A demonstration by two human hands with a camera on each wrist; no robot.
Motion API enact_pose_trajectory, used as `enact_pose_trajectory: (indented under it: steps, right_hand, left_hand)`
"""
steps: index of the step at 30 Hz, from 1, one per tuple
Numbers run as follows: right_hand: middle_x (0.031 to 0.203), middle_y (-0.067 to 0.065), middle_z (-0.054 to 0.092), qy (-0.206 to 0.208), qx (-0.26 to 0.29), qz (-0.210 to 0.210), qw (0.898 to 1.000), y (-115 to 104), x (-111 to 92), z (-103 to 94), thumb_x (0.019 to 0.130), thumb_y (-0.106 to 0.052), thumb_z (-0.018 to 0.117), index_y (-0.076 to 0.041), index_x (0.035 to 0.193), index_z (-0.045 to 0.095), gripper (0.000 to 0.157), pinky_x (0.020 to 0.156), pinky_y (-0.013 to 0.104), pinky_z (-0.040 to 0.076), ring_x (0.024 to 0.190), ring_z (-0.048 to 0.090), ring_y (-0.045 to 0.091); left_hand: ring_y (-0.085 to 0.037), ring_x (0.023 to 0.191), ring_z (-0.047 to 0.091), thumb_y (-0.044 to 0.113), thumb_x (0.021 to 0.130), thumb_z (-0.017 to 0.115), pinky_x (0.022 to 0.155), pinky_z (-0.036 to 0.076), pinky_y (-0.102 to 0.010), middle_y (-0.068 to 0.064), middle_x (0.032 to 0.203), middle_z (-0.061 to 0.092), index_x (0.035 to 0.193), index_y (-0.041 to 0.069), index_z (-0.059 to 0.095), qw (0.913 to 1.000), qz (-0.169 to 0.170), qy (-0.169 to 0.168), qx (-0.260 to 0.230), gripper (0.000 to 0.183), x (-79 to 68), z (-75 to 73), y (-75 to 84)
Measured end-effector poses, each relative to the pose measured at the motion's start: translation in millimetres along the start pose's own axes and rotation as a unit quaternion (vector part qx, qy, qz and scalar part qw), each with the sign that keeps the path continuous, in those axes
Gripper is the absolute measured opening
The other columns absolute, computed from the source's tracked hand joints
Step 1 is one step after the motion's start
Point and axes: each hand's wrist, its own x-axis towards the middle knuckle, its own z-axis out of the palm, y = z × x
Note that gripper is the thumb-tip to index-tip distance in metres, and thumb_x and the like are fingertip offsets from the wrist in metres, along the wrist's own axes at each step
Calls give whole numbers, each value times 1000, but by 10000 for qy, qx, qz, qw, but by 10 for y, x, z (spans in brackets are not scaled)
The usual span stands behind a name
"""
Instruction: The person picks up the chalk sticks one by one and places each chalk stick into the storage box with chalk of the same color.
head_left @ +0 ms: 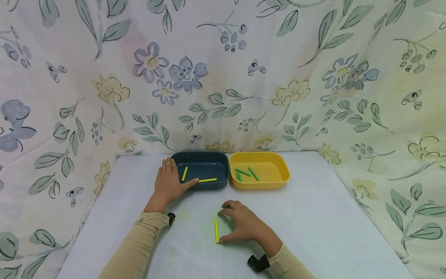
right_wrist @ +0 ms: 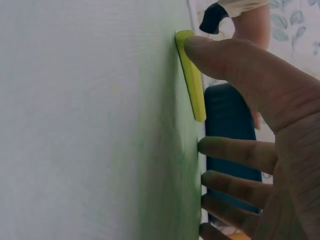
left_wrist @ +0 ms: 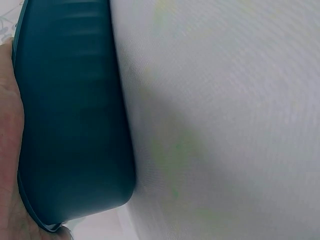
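Observation:
A yellow chalk stick (head_left: 216, 231) lies on the white cloth, pointing away from the person. Spread around it is the right hand (head_left: 242, 223), its thumb touching the near end and the other fingers beyond the far end; in the right wrist view the thumb tip overlaps the chalk (right_wrist: 192, 80). The left hand (head_left: 169, 184) rests against the left corner of the dark blue tray (head_left: 212, 186), fingers straight along the side and thumb over the front rim. Inside that tray are two yellow chalk sticks (head_left: 184, 173). The left wrist view shows the tray's outer wall (left_wrist: 70, 110) beside the palm.
Right beside the blue tray stands a yellow tray (head_left: 259, 185) with several green chalk sticks (head_left: 253, 173). Faint green and yellow smudges mark the cloth (head_left: 195, 248). A floral curtain (head_left: 223, 77) hangs behind and at both sides of the table.

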Motion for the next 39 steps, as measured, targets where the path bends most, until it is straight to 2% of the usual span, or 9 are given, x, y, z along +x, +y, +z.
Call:
enact_pose_trajectory:
  steps: [6, 16, 21, 29, 39]
  right_hand:
    - [147, -1, 57, -30, 53, 45, 10000, 1, 6, 8, 74, -76, 84, -30, 136, 71, 79, 112, 49, 52, 134, 53, 20]
    - [148, -4, 56, -18, 79, -43, 10000, -23, -10, 55, 70, -77, 86, -37, 133, 70, 76, 112, 47, 52, 136, 52, 19]
    - [146, -5, 57, 27, 17, -146, 9999, -45, -11, 67, 73, -71, 87, -36, 131, 71, 70, 112, 47, 52, 135, 53, 19]
    - [147, -4, 57, 7, -40, -199, 9998, -73, -14, 66, 72, -72, 87, -35, 138, 67, 78, 112, 48, 53, 135, 53, 19]
    - [146, -4, 57, -35, -72, -207, 9998, -89, -5, 50, 74, -68, 88, -34, 134, 70, 72, 111, 46, 53, 134, 53, 19]
  left_hand:
    - [-50, 164, -1, 93, 86, 51, 133, 5, -65, -34, 174, -1, 166, -11, 0, 10000, 8, 66, 53, 140, 10, -5, 1]
    - [-50, 164, -2, 92, 86, 50, 133, 5, -64, -34, 174, -4, 165, -11, -1, 10000, 8, -5, 87, 140, 14, -1, -21]
    - [-51, 164, -1, 92, 85, 52, 133, 6, -65, -35, 174, -2, 165, -12, 1, 10000, 30, 58, 38, 140, 8, 6, -13]
    - [-50, 164, -1, 91, 86, 53, 133, 6, -65, -34, 174, -2, 166, -11, 2, 9999, 19, 90, 61, 139, 5, 13, -14]
    - [-50, 164, -2, 91, 86, 52, 133, 5, -65, -34, 174, -2, 166, -11, 1, 10000, 18, 55, 37, 139, 5, 12, -6]
